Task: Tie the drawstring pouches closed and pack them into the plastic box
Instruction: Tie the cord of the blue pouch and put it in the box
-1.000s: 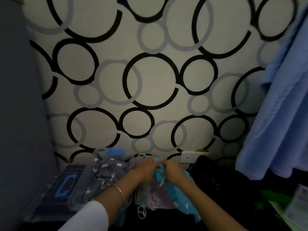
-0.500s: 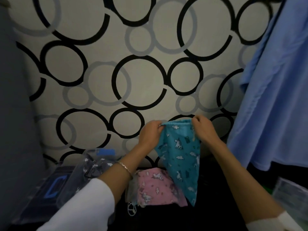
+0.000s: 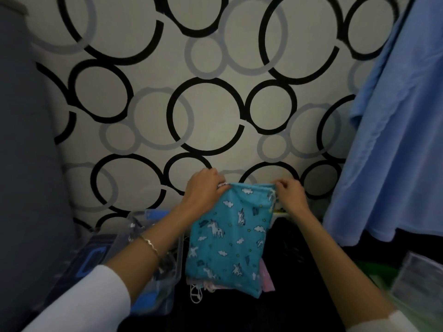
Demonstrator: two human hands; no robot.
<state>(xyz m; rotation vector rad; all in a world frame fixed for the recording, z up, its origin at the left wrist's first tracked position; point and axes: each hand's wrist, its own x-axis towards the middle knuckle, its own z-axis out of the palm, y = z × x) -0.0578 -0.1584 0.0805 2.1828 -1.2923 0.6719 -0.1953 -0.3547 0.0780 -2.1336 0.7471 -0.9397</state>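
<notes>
Both hands pinch the teal unicorn pouch (image 3: 227, 240) by its top corners: left hand (image 3: 203, 192) at ten o'clock, right hand (image 3: 291, 194) at two. The plastic box (image 3: 172, 279) sits at eight o'clock.

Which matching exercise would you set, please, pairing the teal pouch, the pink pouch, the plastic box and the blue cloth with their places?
1 teal pouch
2 pink pouch
3 plastic box
4 blue cloth

a hanging at far right
b held by its top corners
c left of both pouches
d peeking out beneath the teal one

Pairs: 1-b, 2-d, 3-c, 4-a
</notes>
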